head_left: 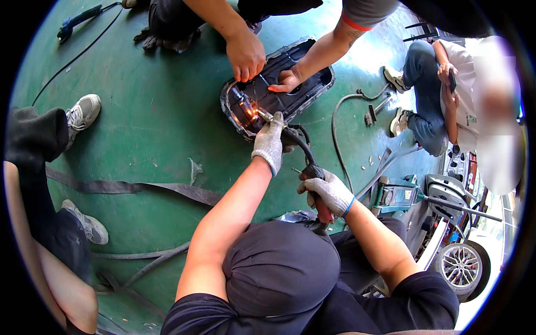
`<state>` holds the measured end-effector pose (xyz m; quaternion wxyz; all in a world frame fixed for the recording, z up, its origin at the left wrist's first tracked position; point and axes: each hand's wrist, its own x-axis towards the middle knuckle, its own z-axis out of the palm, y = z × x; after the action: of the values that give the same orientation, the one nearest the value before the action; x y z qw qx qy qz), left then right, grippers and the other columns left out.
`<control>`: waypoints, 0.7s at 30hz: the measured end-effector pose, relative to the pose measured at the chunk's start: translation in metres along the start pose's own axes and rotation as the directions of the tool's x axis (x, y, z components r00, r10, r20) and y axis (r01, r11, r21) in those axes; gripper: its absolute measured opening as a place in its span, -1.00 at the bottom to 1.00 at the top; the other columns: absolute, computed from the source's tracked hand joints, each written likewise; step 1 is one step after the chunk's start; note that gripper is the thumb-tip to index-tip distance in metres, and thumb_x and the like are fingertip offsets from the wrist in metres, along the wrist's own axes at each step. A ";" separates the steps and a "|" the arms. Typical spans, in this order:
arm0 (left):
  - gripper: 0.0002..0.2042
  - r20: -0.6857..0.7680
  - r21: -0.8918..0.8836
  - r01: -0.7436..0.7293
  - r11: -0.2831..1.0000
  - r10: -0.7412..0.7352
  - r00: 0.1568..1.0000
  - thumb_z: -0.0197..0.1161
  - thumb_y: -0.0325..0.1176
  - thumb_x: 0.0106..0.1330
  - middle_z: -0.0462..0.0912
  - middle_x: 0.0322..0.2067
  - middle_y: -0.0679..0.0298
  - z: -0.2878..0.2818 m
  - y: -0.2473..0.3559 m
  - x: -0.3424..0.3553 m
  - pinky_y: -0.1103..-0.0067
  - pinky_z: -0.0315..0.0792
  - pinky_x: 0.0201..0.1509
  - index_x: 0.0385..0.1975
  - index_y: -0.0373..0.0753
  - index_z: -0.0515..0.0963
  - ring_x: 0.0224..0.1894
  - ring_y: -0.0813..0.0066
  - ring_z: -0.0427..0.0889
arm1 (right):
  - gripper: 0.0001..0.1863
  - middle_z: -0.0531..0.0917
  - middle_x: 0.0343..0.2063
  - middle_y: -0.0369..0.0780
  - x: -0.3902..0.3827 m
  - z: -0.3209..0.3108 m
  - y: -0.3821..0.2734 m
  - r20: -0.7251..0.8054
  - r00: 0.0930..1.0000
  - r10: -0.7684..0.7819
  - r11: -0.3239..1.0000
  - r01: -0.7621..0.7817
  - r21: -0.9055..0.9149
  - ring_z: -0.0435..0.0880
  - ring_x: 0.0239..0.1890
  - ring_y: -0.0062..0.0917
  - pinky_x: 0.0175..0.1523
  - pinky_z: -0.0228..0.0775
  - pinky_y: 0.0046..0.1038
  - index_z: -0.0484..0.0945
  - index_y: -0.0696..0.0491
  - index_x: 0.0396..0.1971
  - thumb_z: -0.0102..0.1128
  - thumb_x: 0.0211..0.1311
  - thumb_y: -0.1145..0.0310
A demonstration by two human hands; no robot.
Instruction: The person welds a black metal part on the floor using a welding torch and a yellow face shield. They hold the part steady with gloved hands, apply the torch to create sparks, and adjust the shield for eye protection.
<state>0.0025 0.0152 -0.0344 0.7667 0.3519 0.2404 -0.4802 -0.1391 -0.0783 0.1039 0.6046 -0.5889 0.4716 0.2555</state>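
Head view, gloved left hand [271, 140] gripped a metal nozzle [265, 115] at 12 o'clock, gloved right hand [333, 193] curled around a red handle [322, 211] at 4 o'clock, black pan [307, 95] lay at 12 o'clock beneath a co-worker's 2 bare hands [248, 56]

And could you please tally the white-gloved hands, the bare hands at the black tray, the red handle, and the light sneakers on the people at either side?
White-gloved hands: 2
Bare hands at the black tray: 2
Red handle: 1
Light sneakers: 4
Total: 9
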 end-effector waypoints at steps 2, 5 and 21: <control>-0.63 0.011 -0.013 -0.009 1.000 0.009 1.000 0.27 0.19 0.47 0.75 -0.38 0.41 -0.002 -0.001 0.000 0.54 0.48 -0.50 -0.15 0.01 0.58 -0.41 0.56 0.72 | -0.65 0.74 -0.35 -0.23 0.000 0.000 -0.001 0.005 1.000 0.004 1.000 -0.004 -0.023 0.62 -0.53 -0.59 -0.40 0.50 -0.49 0.54 0.13 0.01 0.28 0.29 0.32; -0.65 0.012 -0.034 -0.014 0.999 0.015 1.000 0.27 0.16 0.48 0.75 -0.39 0.38 -0.002 -0.002 0.002 0.55 0.48 -0.51 -0.16 -0.01 0.58 -0.42 0.54 0.72 | -0.65 0.74 -0.35 -0.23 -0.002 0.000 -0.001 0.006 1.000 0.001 1.000 -0.001 -0.011 0.62 -0.53 -0.59 -0.40 0.50 -0.49 0.54 0.13 0.02 0.28 0.29 0.32; -0.63 0.039 0.024 -0.078 0.997 0.078 0.996 0.34 0.08 0.46 0.73 -0.44 0.24 -0.008 -0.009 -0.032 0.55 0.49 -0.51 -0.15 -0.13 0.58 -0.51 0.37 0.72 | -0.62 0.65 -0.43 -0.29 -0.011 -0.025 0.016 0.097 0.995 0.038 0.995 -0.029 -0.093 0.65 -0.49 -0.61 -0.34 0.53 -0.50 0.55 0.13 0.01 0.37 0.26 0.30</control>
<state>-0.0194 0.0370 -0.0195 0.7848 0.3615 0.2059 -0.4594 -0.1645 -0.0971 0.1092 0.5950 -0.5946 0.4389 0.3158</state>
